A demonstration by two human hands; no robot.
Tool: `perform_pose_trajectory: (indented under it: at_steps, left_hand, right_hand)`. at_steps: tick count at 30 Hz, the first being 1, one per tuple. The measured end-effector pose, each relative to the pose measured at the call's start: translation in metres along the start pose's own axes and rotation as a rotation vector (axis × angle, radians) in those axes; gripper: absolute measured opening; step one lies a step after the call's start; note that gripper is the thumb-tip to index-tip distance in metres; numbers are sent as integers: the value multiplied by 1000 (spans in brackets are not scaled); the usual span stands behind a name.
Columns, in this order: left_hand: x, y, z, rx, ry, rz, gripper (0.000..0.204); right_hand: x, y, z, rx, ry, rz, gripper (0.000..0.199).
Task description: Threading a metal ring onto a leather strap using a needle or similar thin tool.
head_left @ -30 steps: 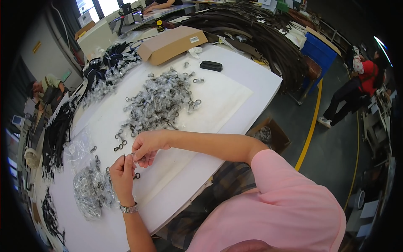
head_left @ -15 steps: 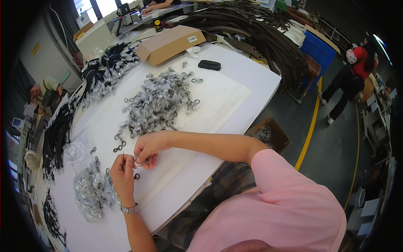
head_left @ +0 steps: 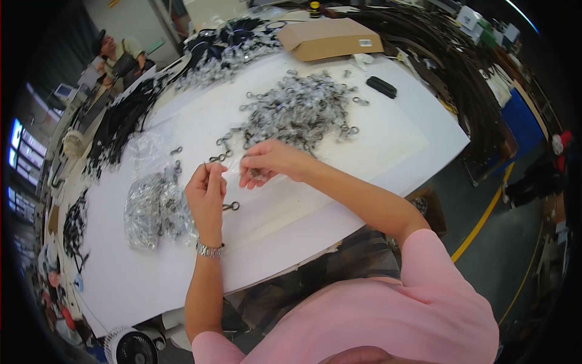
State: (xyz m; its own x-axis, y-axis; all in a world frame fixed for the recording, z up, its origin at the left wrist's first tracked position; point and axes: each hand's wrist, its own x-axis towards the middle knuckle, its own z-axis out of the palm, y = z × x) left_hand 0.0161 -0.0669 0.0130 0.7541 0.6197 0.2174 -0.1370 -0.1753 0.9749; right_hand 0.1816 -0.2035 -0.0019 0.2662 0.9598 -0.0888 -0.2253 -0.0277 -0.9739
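Both hands work close together over the white desk, picking at small metal hooks.

My left hand is up on its side with the fingers curled, and its fingertips pinch a thin little metal hook that I can barely see. My right hand is just beside it, palm down, fingers bent and pressed together on a tiny piece in clear wrap; I cannot tell what kind. One loose ring hook lies on the desk right by my left hand. A big pile of wrapped hooks sits past my right hand, in the middle of the desk. A smaller heap of shiny bags lies to the left of my left hand. Farther back I see a flat brown box and a small black case. A silver watch is on my left wrist.
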Motion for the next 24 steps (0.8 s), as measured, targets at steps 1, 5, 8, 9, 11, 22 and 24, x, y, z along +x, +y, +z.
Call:
perform_pose_trajectory:
  at_steps: [1, 5, 8, 9, 11, 22, 24]
  left_hand:
    - [2, -2, -2, -19, 1, -36, 16]
    - [-6, 4, 20, 46, -68, -83, 21]
    - [-12, 4, 25, -65, -134, -115, 22]
    - [-11, -2, 20, -92, -176, -128, 21]
    - [-12, -8, 15, -125, -217, -156, 21]
    - [-6, -13, 10, -310, -336, -231, 24]
    - [-7, -13, 10, -292, -347, -238, 23]
  right_hand:
    - [-3, -3, -1, 49, 89, -36, 25]
    - [7, 7, 0, 190, 138, -131, 29]
    - [4, 11, 14, 254, 116, -135, 34]
    - [2, 8, 22, 250, 101, -104, 32]
    - [2, 9, 28, 251, 91, -57, 30]
    - [3, 4, 23, 159, 113, -171, 37]
    - [-1, 0, 28, 156, 140, -196, 39]
